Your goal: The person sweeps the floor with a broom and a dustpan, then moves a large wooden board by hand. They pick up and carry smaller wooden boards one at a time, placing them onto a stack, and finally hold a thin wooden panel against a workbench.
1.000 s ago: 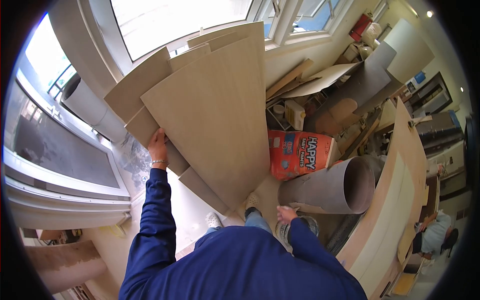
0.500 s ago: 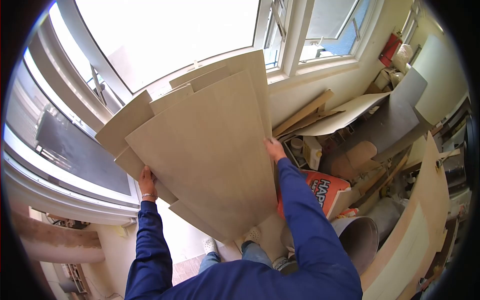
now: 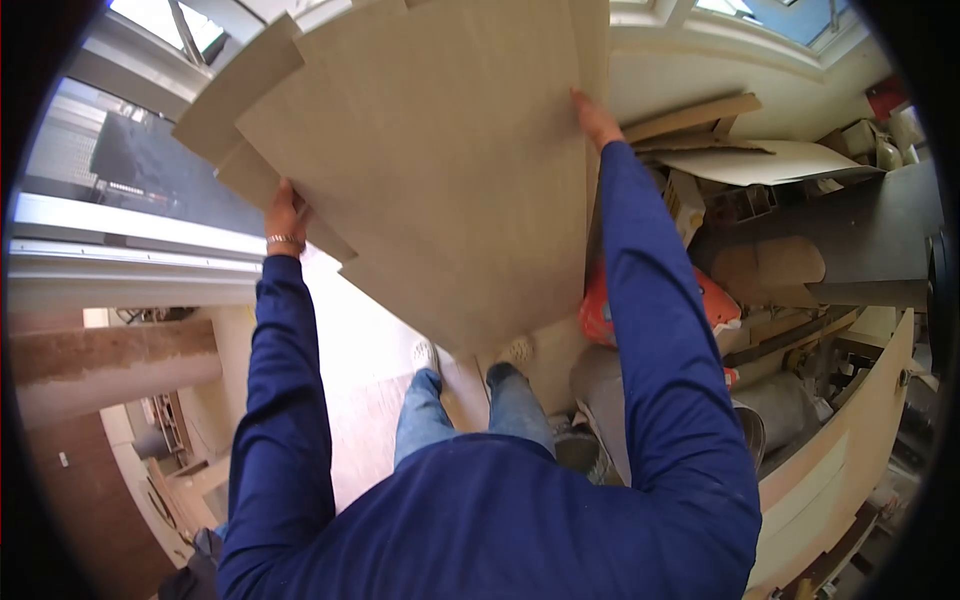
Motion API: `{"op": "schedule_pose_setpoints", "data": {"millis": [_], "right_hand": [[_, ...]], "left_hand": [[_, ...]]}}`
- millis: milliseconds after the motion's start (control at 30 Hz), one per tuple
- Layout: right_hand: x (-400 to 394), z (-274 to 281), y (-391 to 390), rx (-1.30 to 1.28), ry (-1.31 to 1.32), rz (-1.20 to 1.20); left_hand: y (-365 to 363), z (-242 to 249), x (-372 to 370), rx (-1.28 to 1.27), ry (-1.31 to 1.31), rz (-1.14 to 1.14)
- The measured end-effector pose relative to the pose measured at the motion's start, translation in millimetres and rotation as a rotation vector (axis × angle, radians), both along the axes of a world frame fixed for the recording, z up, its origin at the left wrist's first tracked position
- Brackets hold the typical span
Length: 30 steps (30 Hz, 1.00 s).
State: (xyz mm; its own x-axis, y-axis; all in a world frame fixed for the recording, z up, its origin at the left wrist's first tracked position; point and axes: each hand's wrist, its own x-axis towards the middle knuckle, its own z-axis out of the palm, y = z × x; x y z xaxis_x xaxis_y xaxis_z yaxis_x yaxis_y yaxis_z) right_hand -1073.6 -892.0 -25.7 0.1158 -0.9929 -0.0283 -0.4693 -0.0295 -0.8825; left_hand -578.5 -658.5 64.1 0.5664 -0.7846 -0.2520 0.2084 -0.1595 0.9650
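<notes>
A stack of large, thin beige boards (image 3: pixel 430 170) stands upright in front of me, its sheets offset from one another. My left hand (image 3: pixel 286 215), with a bracelet at the wrist, grips the left edge of the boards, its fingers partly hidden behind them. On the opposite side my right hand (image 3: pixel 597 120) is closed on the right edge, near the upper part of the stack. The lower corner of the front board reaches down close to my feet.
An orange-red bag (image 3: pixel 600 308) lies right of the boards. Wood strips (image 3: pixel 700 118), a grey curved sheet (image 3: pixel 870 240) and metal cylinders (image 3: pixel 785 415) crowd the right side. A long curved board (image 3: pixel 830 470) stands at lower right. Windows line the top and left.
The view has tilted down and shows more of my legs. Both hands and the boards appear higher in the frame, and my arms look more extended. Both hands keep their hold.
</notes>
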Motion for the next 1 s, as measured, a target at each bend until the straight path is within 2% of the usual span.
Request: {"op": "schedule_pose_setpoints", "data": {"millis": [133,200,267,333,400,433,500,767,833,933,1000], "right_hand": [[3.2,22.5,18.6,0.007,0.033,-0.056],[-0.5,12.6,15.3,0.035,0.082,-0.074],[-6.5,6.8,14.4,0.106,-0.014,-0.154],[-16.6,7.6,25.6,0.13,0.001,-0.153],[-26.0,6.5,33.9,-0.16,-0.125,-0.059],[-28.1,9.9,40.9,-0.153,-0.13,-0.051],[-33.5,26.1,52.8,0.001,-0.15,-0.211],[-40.4,54.7,97.8,0.123,-0.212,-0.201],[-37.7,53.1,100.3,-0.06,-0.234,-0.199],[-40.7,51.4,104.3,0.102,-0.177,-0.239],[-37.8,47.3,102.6,0.054,-0.265,-0.199]], "left_hand": [[4.6,6.6,-7.9,0.054,-0.03,0.005],[9.8,9.5,-11.3,0.059,-0.021,-0.003],[16.7,10.0,-13.3,0.009,-0.036,-0.023],[29.8,12.5,-16.0,0.003,-0.029,-0.01],[44.1,19.9,-22.7,-0.027,-0.045,-0.022],[51.7,18.4,-21.6,-0.053,-0.025,-0.008],[66.1,28.6,-32.3,-0.09,-0.012,-0.013],[101.3,42.6,-52.5,-0.127,-0.014,-0.056],[99.6,42.7,-55.2,-0.193,0.053,-0.072],[94.9,26.0,-47.6,-0.283,0.148,-0.1],[98.2,8.4,-42.3,-0.319,0.168,-0.115]]}}
